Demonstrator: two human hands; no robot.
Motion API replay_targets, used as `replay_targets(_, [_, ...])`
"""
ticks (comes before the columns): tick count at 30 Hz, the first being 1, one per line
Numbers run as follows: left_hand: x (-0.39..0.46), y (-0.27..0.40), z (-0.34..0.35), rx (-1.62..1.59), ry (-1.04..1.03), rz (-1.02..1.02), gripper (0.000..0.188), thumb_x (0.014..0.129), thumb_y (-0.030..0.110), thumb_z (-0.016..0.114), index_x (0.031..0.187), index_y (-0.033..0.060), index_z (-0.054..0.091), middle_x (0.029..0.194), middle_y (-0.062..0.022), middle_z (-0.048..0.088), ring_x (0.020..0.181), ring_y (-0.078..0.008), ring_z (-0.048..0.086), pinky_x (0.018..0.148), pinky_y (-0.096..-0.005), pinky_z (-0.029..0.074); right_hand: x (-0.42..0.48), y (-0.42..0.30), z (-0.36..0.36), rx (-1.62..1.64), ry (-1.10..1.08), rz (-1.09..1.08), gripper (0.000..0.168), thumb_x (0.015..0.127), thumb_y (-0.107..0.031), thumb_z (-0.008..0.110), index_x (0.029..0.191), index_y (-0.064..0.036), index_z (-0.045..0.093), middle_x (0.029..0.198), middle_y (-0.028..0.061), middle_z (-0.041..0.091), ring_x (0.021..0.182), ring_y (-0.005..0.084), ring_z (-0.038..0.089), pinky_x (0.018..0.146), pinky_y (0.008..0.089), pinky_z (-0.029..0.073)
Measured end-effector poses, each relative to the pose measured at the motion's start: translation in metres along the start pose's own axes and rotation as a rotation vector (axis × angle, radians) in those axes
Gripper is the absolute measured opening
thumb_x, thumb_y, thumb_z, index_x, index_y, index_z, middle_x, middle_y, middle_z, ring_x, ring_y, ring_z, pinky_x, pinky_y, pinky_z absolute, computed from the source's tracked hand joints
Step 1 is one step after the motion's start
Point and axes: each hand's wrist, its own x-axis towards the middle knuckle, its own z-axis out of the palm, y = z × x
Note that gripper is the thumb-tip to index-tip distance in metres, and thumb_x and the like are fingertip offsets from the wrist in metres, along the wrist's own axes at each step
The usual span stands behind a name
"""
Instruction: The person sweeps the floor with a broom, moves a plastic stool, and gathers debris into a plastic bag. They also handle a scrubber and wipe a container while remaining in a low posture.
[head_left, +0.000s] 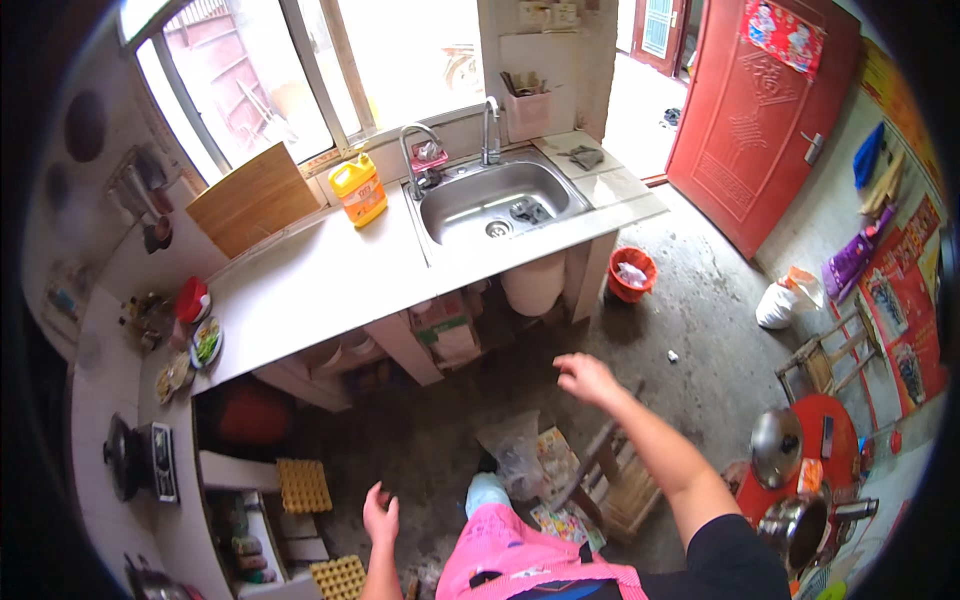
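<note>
My left hand (381, 514) hangs low over the floor, holding nothing, with thumb and fingers apart. Yellow egg trays (304, 486) lie close to it, by the lower shelf. My right hand (589, 379) is stretched forward above the floor with loosely bent fingers and nothing visible in it. Below that arm stands a wooden chair (626, 495), partly hidden, beside a clear plastic bag (517, 454). Ahead, the white tiled counter (300, 300) holds a steel sink (457, 214) with a dark wet cloth (529, 211) in it. A pink apron (495, 555) covers my front.
A yellow detergent jug (358, 191) and a wooden cutting board (255, 199) stand along the window. At left are a plate of chopped vegetables (206, 341) and a gas stove (159, 461). A red bin (631, 276), a red table with pots (832, 420) and an open red door (761, 127) are at right.
</note>
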Motion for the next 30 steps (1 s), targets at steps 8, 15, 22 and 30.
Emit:
replay_targets(8, [0.332, 0.240, 0.170, 0.240, 0.089, 0.751, 0.046, 0.077, 0.014, 0.061, 0.121, 0.0129, 0.048, 0.115, -0.0083, 0.047, 0.109, -0.0260, 0.044, 0.102, -0.0490, 0.026, 0.337, 0.107, -0.039, -0.229, 0.242, 0.261, 0.024, 0.080, -0.023, 0.050, 0.092, -0.010, 0.066, 0.098, 0.0172, 0.061, 0.091, 0.0343, 0.057, 0.082, 0.0424, 0.045])
replay_targets(15, [0.407, 0.228, 0.200, 0.398, 0.032, 0.703, 0.055, 0.079, 0.031, 0.058, 0.128, 0.0144, 0.040, 0.129, -0.0117, 0.035, 0.122, -0.0321, 0.031, 0.103, -0.0600, 0.011, 0.489, 0.178, -0.002, -0.378, 0.044, 0.443, 0.069, 0.071, -0.015, 0.066, 0.133, -0.023, 0.036, 0.141, 0.0155, 0.025, 0.120, 0.0338, 0.040, 0.098, 0.0401, 0.037])
replay_targets(22, [0.415, 0.232, 0.203, 0.417, -0.076, 0.642, 0.064, 0.078, 0.045, 0.058, 0.130, 0.0135, 0.037, 0.129, -0.0111, 0.037, 0.122, -0.0336, 0.031, 0.100, -0.0649, 0.008, 0.529, 0.259, 0.033, -0.510, -0.347, 0.557, 0.112, 0.053, -0.023, 0.083, 0.141, -0.017, 0.014, 0.147, 0.0154, 0.006, 0.126, 0.0345, 0.033, 0.101, 0.0362, 0.036])
replay_targets(30, [0.414, 0.233, 0.205, 0.432, -0.081, 0.625, 0.061, 0.078, 0.045, 0.058, 0.129, 0.0167, 0.041, 0.127, -0.0086, 0.040, 0.121, -0.0292, 0.034, 0.101, -0.0644, 0.009, 0.511, 0.206, 0.015, -0.602, -0.804, 0.540, 0.063, 0.067, -0.050, 0.068, 0.112, -0.006, 0.056, 0.113, 0.0195, 0.056, 0.106, 0.0339, 0.052, 0.090, 0.0378, 0.042])
